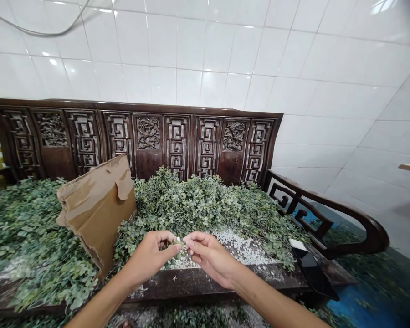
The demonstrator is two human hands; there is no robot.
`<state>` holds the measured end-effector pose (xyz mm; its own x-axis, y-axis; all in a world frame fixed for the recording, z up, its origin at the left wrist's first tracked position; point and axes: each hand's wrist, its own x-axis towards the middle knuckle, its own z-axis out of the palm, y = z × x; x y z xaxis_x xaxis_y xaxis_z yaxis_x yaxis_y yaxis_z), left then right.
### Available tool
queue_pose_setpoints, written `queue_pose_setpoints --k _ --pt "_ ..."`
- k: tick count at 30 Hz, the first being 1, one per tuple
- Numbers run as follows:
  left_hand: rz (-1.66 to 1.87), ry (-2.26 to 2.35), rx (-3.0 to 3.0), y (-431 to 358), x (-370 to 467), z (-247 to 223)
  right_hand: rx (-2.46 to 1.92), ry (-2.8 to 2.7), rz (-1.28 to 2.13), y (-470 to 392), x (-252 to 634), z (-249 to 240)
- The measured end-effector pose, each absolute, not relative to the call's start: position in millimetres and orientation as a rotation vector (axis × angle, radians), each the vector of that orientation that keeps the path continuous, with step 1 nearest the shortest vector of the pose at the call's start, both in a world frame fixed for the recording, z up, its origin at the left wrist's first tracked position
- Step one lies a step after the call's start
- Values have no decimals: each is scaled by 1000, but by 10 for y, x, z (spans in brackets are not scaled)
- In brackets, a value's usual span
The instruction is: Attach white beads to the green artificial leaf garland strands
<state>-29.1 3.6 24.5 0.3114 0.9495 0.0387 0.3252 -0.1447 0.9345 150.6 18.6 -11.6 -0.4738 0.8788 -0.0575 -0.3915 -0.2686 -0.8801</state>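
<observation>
We hold a small green sprig [176,248] between both hands, low over the front edge of the carved wooden bench [177,136]. Our left hand [152,254] pinches its leafy end with fingertips closed on it, and our right hand [209,256] pinches the other end, so the two meet at the sprig and keep it steady between them. Behind lie heaps of green foliage [205,205] and small white pieces [241,248]. A torn cardboard sheet [97,207] stands among the leaves, and a dark phone [310,266] rests by the armrest [328,214].
</observation>
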Motion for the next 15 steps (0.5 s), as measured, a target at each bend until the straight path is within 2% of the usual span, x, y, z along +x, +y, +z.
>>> queue_pose_setpoints --k 15 --pt "854 1139 1529 -40 -237 265 -510 -1061 1996 162 1526 -75"
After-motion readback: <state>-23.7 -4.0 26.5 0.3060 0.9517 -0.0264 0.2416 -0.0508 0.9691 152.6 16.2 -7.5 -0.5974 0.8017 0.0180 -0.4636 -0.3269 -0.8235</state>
